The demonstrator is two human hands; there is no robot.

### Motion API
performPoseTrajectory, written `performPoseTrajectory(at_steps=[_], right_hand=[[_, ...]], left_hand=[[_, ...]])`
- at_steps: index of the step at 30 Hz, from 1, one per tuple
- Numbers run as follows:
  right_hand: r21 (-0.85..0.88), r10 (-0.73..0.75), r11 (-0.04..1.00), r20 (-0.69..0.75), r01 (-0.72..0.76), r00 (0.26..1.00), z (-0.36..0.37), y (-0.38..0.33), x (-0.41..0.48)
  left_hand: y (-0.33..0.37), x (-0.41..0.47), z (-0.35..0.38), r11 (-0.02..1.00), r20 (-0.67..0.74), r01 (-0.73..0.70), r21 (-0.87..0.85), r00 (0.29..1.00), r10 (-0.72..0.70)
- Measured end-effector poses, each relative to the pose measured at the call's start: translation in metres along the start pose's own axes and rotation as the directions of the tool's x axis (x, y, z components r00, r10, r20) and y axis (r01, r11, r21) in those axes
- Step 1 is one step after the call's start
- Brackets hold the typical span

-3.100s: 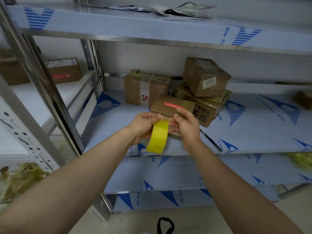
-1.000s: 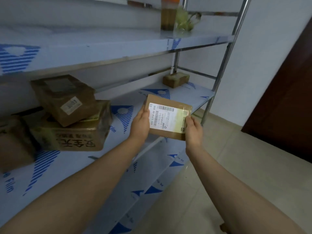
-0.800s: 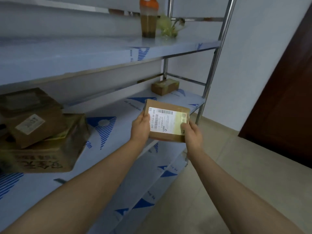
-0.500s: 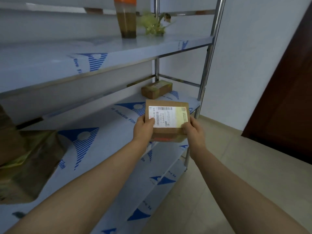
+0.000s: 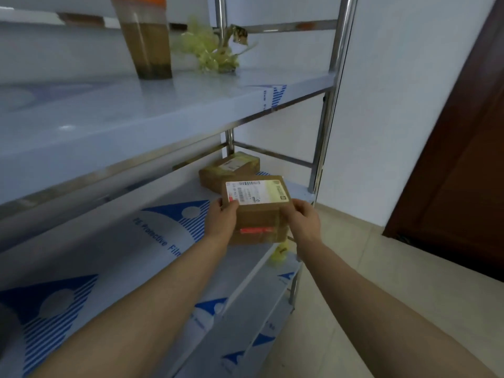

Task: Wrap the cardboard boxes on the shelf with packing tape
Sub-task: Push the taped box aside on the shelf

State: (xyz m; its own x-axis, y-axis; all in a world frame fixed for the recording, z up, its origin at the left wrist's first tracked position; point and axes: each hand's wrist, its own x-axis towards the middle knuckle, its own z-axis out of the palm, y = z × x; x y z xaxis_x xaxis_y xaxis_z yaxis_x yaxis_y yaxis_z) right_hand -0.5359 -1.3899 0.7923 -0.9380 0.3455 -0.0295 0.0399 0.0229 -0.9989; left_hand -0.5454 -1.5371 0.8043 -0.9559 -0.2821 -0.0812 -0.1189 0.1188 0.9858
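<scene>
A small cardboard box (image 5: 256,219) with a white shipping label on top and a red strip on its near side hangs over the front edge of the middle shelf (image 5: 136,241). My left hand (image 5: 222,218) grips its left end and my right hand (image 5: 304,221) grips its right end. Glossy tape crosses the label. A second taped box (image 5: 227,170) lies on the same shelf just behind it, near the right end. A bit of yellow tape (image 5: 278,253) shows below the held box; the roll itself is hidden.
The upper shelf (image 5: 163,110) juts out overhead with a brown bottle (image 5: 146,39) and a dried plant (image 5: 212,50) on it. Steel uprights (image 5: 327,105) stand at the rack's right end. A dark wooden door (image 5: 463,159) and tiled floor lie to the right.
I have turned right along the rack carrying the box in both hands. The box has tipped from label-facing-me to label-up and dropped toward the shelf near the far box.
</scene>
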Motion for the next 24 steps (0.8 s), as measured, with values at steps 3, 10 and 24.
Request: performPoseTrajectory(at_steps=[3, 10, 24], right_hand=[[-0.069, -0.015, 0.998, -0.019, 0.014, 1.0, 0.003, -0.001, 0.033], [-0.087, 0.008, 0.996, 0.048, -0.004, 0.999, 0.013, 0.002, 0.104], [-0.196, 0.141, 0.978, 0.371, -0.071, 0.918, 0.001, 0.028, 0.293]], left_hand=[[0.002, 0.028, 0.019, 0.999, 0.003, 0.033, 0.009, 0.999, -0.033], [-0.005, 0.079, 0.052, 0.998, -0.006, 0.054, 0.023, 0.999, -0.054], [0.0, 0.173, 0.184, 0.946, -0.33, 0.206, -0.252, 0.9, -0.284]])
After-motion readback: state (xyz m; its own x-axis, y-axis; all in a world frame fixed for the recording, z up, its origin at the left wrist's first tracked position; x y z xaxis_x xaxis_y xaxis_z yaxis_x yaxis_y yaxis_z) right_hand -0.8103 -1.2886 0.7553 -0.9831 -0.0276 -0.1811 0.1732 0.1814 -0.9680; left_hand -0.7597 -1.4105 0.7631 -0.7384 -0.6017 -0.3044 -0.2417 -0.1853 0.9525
